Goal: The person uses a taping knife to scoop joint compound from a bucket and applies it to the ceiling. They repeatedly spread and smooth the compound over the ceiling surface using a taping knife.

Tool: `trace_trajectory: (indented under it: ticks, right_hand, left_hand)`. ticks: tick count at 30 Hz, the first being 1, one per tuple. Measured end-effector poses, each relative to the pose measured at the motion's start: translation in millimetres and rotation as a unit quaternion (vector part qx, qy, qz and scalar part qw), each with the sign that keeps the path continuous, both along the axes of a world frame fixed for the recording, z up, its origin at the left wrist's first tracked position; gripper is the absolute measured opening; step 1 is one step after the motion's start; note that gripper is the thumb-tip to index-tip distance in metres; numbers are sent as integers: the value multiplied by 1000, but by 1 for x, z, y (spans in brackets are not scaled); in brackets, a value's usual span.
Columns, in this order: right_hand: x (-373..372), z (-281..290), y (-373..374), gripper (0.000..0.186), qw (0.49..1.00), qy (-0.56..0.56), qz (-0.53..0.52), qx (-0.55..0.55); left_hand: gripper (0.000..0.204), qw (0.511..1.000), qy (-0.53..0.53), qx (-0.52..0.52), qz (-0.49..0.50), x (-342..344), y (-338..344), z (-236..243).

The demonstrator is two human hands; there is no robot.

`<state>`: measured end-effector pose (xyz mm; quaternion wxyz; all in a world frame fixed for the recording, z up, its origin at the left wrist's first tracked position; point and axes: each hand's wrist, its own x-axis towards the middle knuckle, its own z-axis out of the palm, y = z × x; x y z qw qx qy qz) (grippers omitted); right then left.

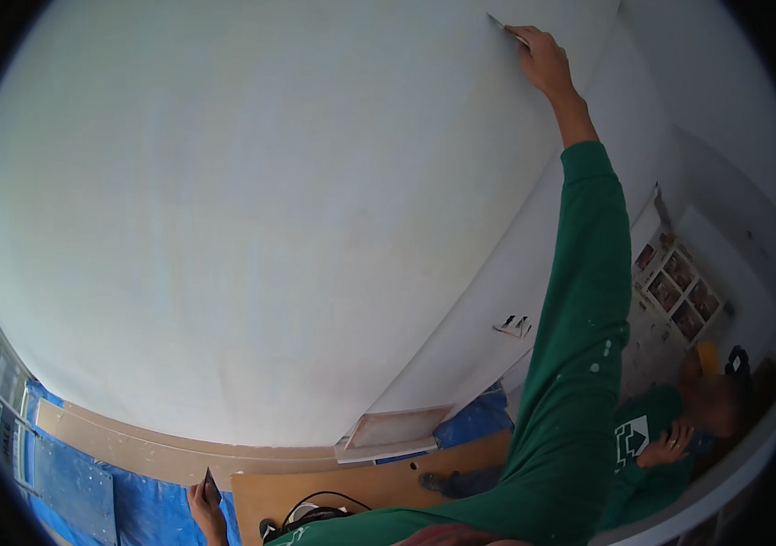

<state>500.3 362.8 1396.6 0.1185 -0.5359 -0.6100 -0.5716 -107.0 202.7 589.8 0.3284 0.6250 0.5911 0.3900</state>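
Note:
Raised high at the upper right, my right hand (544,60) is closed around a putty knife (495,20). Its thin blade is at the large pale wall (297,227); whether it touches the surface I cannot make out. My right arm, in a green sleeve with white specks, stretches up across the view. Low at the left, my left hand (206,515) grips a dark flat blade (212,485), which looks like a scraper and points upward. Its handle is hidden by the fingers.
A person in green (656,464) stands at the lower right, a hand raised near the head. Below lie a wooden board (388,480), a black cable (320,494) and blue sheeting (147,505). A metal ladder-like frame (1,409) stands far left. Pictures (682,291) hang at the right.

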Motion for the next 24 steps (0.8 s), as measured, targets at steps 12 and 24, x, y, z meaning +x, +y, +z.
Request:
trace_trajectory:
  ticks: [12, 24]
  right_hand:
    - [-19, -130, -17, 48, 999, 38, 6, 15]
    - [-50, -283, -36, 63, 992, 128, 5, 9]
  left_hand:
    - [29, 997, 4, 0, -74, 13, 41, 40]
    - [29, 996, 21, 15, -81, -1, 43, 45]
